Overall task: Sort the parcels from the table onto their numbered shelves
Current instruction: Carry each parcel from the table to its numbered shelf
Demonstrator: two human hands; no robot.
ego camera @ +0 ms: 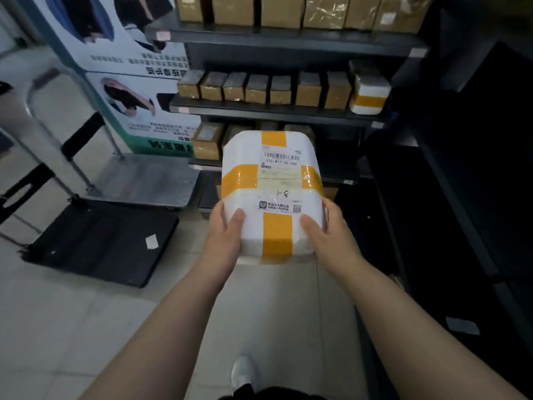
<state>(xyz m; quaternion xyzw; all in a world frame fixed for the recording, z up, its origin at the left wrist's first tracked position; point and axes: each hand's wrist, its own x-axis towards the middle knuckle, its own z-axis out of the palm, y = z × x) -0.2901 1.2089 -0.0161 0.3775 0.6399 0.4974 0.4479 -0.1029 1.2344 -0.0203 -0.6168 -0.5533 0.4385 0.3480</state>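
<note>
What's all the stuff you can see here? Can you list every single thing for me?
held parcel: one, white with yellow tape, in front of the shelves
shelf parcel: one, white with yellow tape, right end of the middle shelf
brown boxes: many, brown, in rows on the shelves
shelves: one unit, dark grey, ahead
poster: one, white, blue and green, left of the shelves
metal platform: one, silver, floor below the poster
black trolley: one, black, flat on the floor, left
shoe: one, white, bottom of view
left hand: one, grips the held parcel's left side
right hand: one, grips its right side
</note>
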